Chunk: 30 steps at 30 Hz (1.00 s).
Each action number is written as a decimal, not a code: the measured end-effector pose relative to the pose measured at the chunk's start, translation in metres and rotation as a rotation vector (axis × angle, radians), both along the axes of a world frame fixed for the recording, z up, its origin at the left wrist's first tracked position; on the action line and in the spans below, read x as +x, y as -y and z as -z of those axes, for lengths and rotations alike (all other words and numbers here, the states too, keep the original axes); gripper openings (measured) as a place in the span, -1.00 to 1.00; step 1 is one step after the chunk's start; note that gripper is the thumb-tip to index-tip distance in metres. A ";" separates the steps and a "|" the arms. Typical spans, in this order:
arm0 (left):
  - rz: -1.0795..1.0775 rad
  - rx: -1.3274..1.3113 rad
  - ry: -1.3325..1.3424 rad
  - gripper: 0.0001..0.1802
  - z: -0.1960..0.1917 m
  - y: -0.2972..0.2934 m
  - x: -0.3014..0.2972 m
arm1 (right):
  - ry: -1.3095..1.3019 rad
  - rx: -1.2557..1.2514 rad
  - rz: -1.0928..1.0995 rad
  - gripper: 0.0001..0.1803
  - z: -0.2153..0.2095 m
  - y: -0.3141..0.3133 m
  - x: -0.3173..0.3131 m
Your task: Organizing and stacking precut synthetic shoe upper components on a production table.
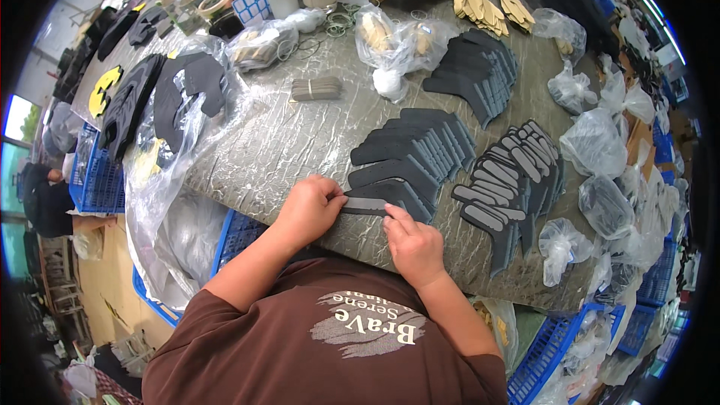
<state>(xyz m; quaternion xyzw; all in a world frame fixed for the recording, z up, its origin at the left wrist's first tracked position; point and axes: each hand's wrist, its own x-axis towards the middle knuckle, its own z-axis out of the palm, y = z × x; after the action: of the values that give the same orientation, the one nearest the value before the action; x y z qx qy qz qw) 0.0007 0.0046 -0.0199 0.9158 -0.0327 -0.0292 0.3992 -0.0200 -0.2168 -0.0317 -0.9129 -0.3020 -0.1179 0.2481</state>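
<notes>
Head view: my left hand (311, 210) pinches one end of a grey strip (366, 204), which lies along a black cut piece (407, 199) on the surface (251, 135); my right hand (413, 246) touches the other end, though whether it grips I cannot tell; dark pieces (405, 141) fan out just beyond
</notes>
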 end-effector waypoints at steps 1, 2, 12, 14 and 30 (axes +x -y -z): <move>0.010 0.001 0.115 -0.92 0.002 -0.001 -0.001 | 0.005 -0.002 0.003 -0.85 -0.003 0.000 -0.001; 0.024 0.000 0.229 -0.93 0.001 0.001 -0.001 | -0.021 0.123 0.112 -0.83 -0.007 0.000 -0.003; 0.039 -0.671 -0.151 -0.64 -0.009 0.023 -0.012 | -0.318 0.352 0.592 -0.81 -0.055 0.081 -0.008; 0.248 -0.533 0.008 -0.53 -0.010 0.028 -0.013 | -0.095 0.089 0.798 -0.82 -0.058 0.096 -0.006; 0.607 -0.227 0.354 -0.17 -0.021 0.060 -0.019 | -0.858 0.791 0.083 -0.91 -0.044 0.000 -0.022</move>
<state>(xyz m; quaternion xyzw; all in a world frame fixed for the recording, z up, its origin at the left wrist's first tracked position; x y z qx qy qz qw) -0.0186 -0.0552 0.0010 0.8052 -0.3744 0.0165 0.4596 -0.0418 -0.2168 0.0118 -0.7280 -0.0716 0.1489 0.6653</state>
